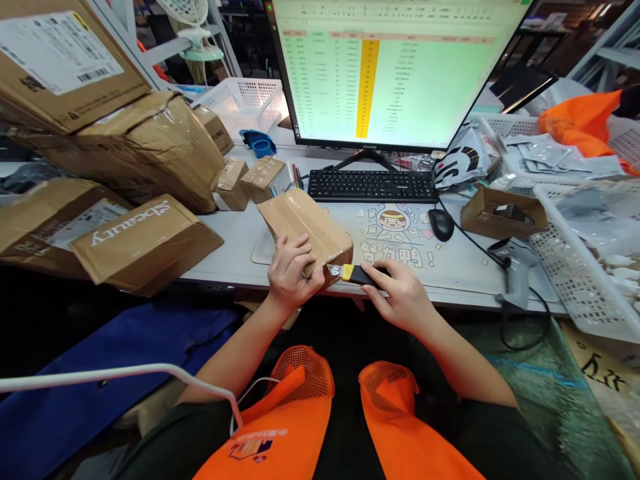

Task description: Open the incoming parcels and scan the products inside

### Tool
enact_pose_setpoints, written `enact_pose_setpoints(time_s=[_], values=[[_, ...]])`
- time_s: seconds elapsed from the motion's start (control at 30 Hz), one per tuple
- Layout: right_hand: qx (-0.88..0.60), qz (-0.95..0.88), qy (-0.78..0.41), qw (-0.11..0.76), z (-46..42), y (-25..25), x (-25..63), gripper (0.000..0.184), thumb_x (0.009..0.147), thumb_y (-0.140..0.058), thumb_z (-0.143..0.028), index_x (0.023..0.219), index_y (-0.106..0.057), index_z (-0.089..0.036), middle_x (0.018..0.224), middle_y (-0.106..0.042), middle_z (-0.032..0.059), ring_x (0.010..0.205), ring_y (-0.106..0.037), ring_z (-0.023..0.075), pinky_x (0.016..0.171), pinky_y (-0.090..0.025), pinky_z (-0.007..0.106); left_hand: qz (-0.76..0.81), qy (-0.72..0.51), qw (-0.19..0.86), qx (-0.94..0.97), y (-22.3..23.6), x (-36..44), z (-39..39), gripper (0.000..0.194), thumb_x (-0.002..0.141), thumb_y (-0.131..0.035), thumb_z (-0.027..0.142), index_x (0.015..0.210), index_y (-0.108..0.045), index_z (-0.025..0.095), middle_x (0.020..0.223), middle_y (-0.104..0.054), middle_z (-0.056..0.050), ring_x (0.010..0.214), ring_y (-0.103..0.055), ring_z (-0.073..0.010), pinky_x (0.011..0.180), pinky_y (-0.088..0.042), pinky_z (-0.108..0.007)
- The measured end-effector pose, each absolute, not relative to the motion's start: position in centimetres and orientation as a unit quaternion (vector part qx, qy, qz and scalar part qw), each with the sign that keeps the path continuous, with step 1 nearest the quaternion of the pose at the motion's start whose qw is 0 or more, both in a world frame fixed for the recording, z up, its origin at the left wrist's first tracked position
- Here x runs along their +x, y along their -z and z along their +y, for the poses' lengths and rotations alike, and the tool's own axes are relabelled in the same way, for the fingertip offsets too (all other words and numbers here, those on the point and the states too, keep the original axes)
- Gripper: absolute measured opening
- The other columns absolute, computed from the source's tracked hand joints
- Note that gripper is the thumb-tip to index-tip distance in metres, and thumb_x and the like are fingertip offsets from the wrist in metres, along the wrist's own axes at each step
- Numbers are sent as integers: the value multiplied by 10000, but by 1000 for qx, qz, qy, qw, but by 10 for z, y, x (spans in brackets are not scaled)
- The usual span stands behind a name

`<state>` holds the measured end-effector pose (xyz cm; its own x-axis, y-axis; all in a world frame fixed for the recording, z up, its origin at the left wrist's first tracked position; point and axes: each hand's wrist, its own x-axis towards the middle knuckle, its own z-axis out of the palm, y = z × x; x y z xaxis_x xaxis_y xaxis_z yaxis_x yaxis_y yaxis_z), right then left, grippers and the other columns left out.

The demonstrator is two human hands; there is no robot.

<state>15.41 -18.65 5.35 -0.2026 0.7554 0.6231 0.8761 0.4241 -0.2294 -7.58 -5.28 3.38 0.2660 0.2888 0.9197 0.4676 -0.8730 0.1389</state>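
Tilted at the desk's front edge is a brown cardboard box with clear tape along its upper face. My left hand grips the box's near left corner, fingers over the top. In my right hand is a box cutter with a black and yellow handle, its blade pointing left. The blade tip meets the near end of the box, close to my left fingertips. How deep the blade sits is hidden.
A keyboard, mouse and monitor stand behind the box. Cardboard parcels are piled at left. A barcode scanner, small open box and white plastic basket lie to the right.
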Motion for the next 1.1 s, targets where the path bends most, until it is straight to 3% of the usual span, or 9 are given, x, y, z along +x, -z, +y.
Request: enact_pose_setpoints(time_s=[0.43, 0.67, 0.73, 0.8, 0.9, 0.97, 1.1], values=[[-575, -739, 133, 326, -180, -59, 176, 377, 1044, -576, -379, 1328, -727, -182, 1121, -707, 136, 983, -669, 260, 841, -573, 403, -173, 589, 79, -786, -31, -73, -52, 122, 838, -670, 161, 933, -613, 211, 1002, -738, -65, 1165, -733, -299, 1125, -502, -551], [-709, -551, 185, 399, -196, -18, 252, 447, 1023, -558, -457, 1304, -746, -165, 1037, -709, 138, 941, -683, 285, 856, -587, 443, -165, 593, 25, -788, -21, -123, -29, 103, 936, -574, 321, 924, -605, 224, 1014, -733, -77, 1154, -737, -283, 1111, -540, -557], [-707, -557, 155, 406, -208, -1, 255, 431, 1019, -566, -469, 1283, -754, -185, 1030, -713, 125, 943, -692, 281, 864, -592, 445, -244, 631, 3, -736, -13, -152, -20, 225, 1007, -477, 389, 944, -611, 221, 1097, -723, -107, 1220, -703, -282, 1112, -539, -543], [-706, -563, 134, 409, -218, 16, 252, 414, 1021, -574, -464, 1281, -753, -196, 1033, -713, 123, 941, -699, 283, 861, -599, 456, -354, 666, -8, -656, -5, -175, -16, 348, 1057, -388, 439, 1060, -650, 210, 1310, -670, -158, 1351, -617, -285, 1172, -485, -528], [-697, -575, 115, 413, -220, 32, 240, 400, 1027, -579, -452, 1288, -747, -199, 1043, -710, 128, 940, -706, 290, 843, -611, 473, -433, 654, -38, -619, 5, -189, -17, 503, 1027, -494, 545, 1380, -580, 196, 1639, -405, -203, 1545, -401, -302, 1278, -346, -491], [-677, -597, 101, 418, -215, 32, 227, 385, 1030, -582, -433, 1290, -742, -198, 1050, -708, 129, 947, -710, 287, 836, -621, 469, -448, 648, -59, -614, 8, -188, -12, 569, 978, -593, 545, 1426, -528, 200, 1679, -343, -202, 1579, -339, -304, 1292, -314, -471], [-618, -661, 69, 421, -201, 8, 196, 357, 1036, -587, -352, 1328, -714, -192, 1076, -703, 126, 977, -706, 263, 843, -633, 431, -429, 684, -88, -583, 0, -183, 37, 371, 964, -505, 458, 1182, -617, 180, 1425, -624, -157, 1405, -555, -284, 1201, -447, -423]])
